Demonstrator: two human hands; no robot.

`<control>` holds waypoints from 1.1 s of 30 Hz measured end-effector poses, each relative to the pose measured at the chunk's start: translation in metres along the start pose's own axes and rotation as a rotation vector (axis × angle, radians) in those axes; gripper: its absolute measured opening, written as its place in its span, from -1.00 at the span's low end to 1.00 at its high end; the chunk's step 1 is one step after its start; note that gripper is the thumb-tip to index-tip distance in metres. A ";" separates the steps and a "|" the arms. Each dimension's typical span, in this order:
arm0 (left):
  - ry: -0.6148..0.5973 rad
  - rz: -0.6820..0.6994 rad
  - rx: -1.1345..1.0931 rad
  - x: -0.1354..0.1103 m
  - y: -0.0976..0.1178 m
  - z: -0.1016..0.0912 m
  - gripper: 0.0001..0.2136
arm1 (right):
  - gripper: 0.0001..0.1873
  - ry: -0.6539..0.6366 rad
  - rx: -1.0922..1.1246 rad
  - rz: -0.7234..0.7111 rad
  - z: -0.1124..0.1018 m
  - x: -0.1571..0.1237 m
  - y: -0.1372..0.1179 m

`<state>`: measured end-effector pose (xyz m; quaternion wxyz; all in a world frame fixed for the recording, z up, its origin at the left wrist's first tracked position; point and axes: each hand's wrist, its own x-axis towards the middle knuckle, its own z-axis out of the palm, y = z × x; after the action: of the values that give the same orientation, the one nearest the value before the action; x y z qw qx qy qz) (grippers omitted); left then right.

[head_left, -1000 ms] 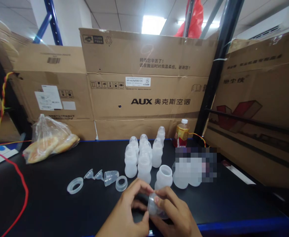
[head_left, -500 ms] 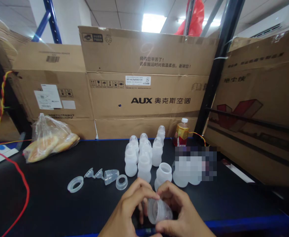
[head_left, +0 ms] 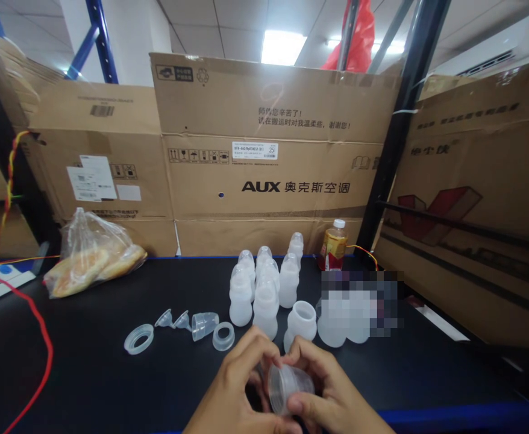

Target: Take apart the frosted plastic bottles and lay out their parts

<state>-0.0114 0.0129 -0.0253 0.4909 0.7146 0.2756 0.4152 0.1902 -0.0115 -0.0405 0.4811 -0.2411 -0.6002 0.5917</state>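
Observation:
Near the table's front edge, my right hand [head_left: 332, 386] grips a clear plastic bottle cap [head_left: 283, 389], its open rim turned to the left. The right thumb lies across the cap's side. My left hand [head_left: 240, 383] is closed around the rim end, index fingertip at the top of the rim and thumb below. Just beyond my hands stands an open white baby bottle [head_left: 301, 325] with no top. Left of them lie a collar ring [head_left: 223, 336], a clear cap [head_left: 205, 325], two bottle teats [head_left: 174, 319] and a larger ring [head_left: 138, 339].
Several capped bottles [head_left: 265, 301] stand in rows behind. Further white bottles [head_left: 334, 325] at the right are partly pixelated. A drink bottle [head_left: 334, 246] and bagged bread [head_left: 95, 256] are at the back. Cardboard boxes [head_left: 264, 211] wall the table; a red cord [head_left: 43, 337] hangs left.
My right thumb has moved up onto the side of the cap. My left thumb has come closer to the rim. The whole view has shifted slightly.

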 end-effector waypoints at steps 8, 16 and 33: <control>0.126 -0.124 -0.095 0.003 -0.025 0.006 -0.36 | -0.44 0.122 -0.280 0.075 -0.008 -0.002 0.008; 0.106 -0.115 -0.168 0.004 -0.022 0.003 -0.39 | -0.51 0.087 -0.255 0.062 -0.007 -0.003 0.003; 0.173 -0.127 -0.030 -0.001 -0.011 0.002 -0.65 | -0.46 0.137 -0.164 0.057 -0.001 0.005 0.001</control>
<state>-0.0102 0.0156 -0.0361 0.5015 0.6496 0.3554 0.4474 0.1886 -0.0060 -0.0404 0.4828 -0.3365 -0.6052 0.5362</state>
